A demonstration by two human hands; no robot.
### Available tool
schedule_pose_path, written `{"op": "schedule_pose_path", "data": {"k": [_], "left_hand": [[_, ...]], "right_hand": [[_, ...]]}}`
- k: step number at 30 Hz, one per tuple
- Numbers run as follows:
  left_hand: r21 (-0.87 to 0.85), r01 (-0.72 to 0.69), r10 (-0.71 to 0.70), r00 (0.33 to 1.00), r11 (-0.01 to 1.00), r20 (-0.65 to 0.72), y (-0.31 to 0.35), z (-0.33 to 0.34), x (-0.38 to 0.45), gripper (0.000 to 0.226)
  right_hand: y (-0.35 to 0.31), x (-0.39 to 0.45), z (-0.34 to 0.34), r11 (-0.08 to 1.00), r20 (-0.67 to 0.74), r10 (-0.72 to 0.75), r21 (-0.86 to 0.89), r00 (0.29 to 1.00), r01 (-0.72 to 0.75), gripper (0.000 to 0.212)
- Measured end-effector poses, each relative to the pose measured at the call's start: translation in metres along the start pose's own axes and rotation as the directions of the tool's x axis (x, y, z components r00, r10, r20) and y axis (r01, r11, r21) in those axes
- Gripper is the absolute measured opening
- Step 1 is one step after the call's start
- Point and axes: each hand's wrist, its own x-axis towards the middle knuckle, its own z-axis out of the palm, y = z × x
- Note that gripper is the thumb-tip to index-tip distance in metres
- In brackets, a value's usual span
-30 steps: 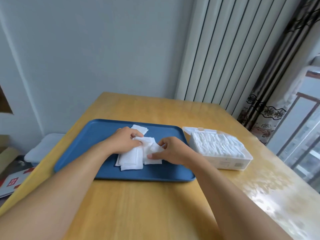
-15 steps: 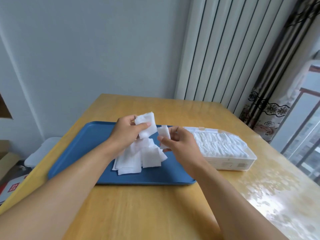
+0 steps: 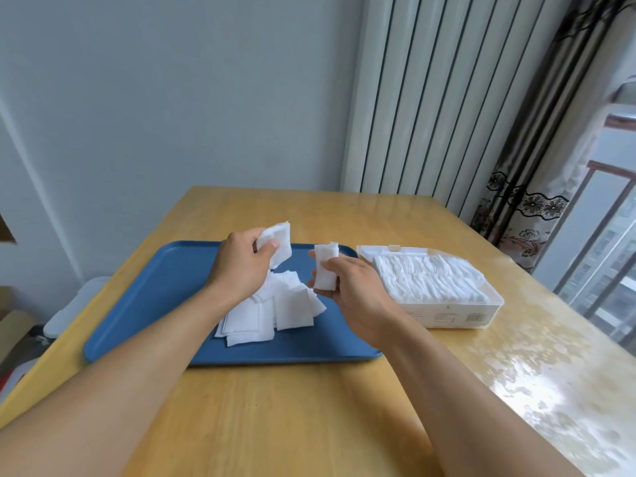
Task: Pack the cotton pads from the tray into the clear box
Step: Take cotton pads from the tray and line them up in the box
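Soft square cotton pads [image 3: 275,311] lie heaped below both raised hands; left hand [image 3: 241,266] pinches one pad [image 3: 279,244], right hand [image 3: 351,287] pinches a small stack [image 3: 325,270].

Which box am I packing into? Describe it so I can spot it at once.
Find the blue tray on the wooden table. Just off its right edge, beyond the right hand, sits the clear box. It is the only lidless, see-through container there, already filled with a white row of cotton pads.
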Motion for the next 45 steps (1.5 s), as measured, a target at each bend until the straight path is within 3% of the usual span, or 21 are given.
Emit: {"op": "schedule_pose_path", "data": {"k": [4,6,9,13,16,22,26,31,35,40,45], "left_hand": [[-0.366,0.227,-0.197,0.973,0.903,0.116,0.000,0.004,-0.002,0.014],[-0.429,0.251,-0.223,0.968,0.867,0.116,0.000,0.004,-0.001,0.014],[-0.425,0.259,-0.218,0.965,0.868,0.143,0.007,0.001,-0.004,0.014],[-0.456,0.336,-0.158,0.909,0.824,0.385,0.024,0.002,-0.010,0.026],[-0.496,0.372,-0.088,0.859,0.784,0.505,0.034,-0.002,-0.014,0.036],[-0.371,0.171,-0.020,0.926,0.913,0.378,0.030,-0.001,-0.015,0.015],[-0.372,0.199,-0.052,0.928,0.907,0.369,0.027,-0.005,-0.013,0.012],[-0.505,0.385,-0.154,0.885,0.772,0.439,0.028,-0.002,-0.012,0.024],[-0.559,0.462,-0.198,0.862,0.688,0.467,0.031,0.000,-0.015,0.025],[-0.570,0.497,-0.100,0.804,0.655,0.586,0.034,0.003,-0.019,0.039],[-0.600,0.572,-0.040,0.741,0.559,0.670,0.034,0.007,-0.018,0.054]], "right_hand": [[0.000,-0.003,-0.002,0.988,0.043,-0.030,-0.151,0.999,0.037,0.031],[0.001,-0.003,-0.002,0.986,0.110,-0.046,-0.154,0.993,0.062,0.030],[0.003,-0.002,0.000,0.989,0.114,-0.107,-0.089,0.988,0.117,0.034],[0.004,0.000,-0.002,0.983,-0.072,-0.140,-0.126,0.988,0.130,0.044],[0.004,0.001,-0.005,0.980,-0.129,-0.143,-0.158,0.981,0.122,0.049],[0.000,-0.002,-0.006,0.973,-0.046,-0.116,-0.207,0.992,0.104,0.050],[-0.004,-0.001,-0.012,0.977,-0.038,-0.101,-0.192,0.994,0.092,0.015],[0.001,0.005,-0.014,0.966,-0.212,-0.200,-0.207,0.957,0.156,0.006],[-0.004,0.002,-0.012,0.969,-0.098,-0.204,-0.162,0.974,0.187,0.017],[0.001,0.002,-0.006,0.969,-0.146,-0.212,-0.157,0.966,0.189,0.027],[0.004,0.004,-0.010,0.963,-0.196,-0.233,-0.186,0.952,0.197,0.030]]}}
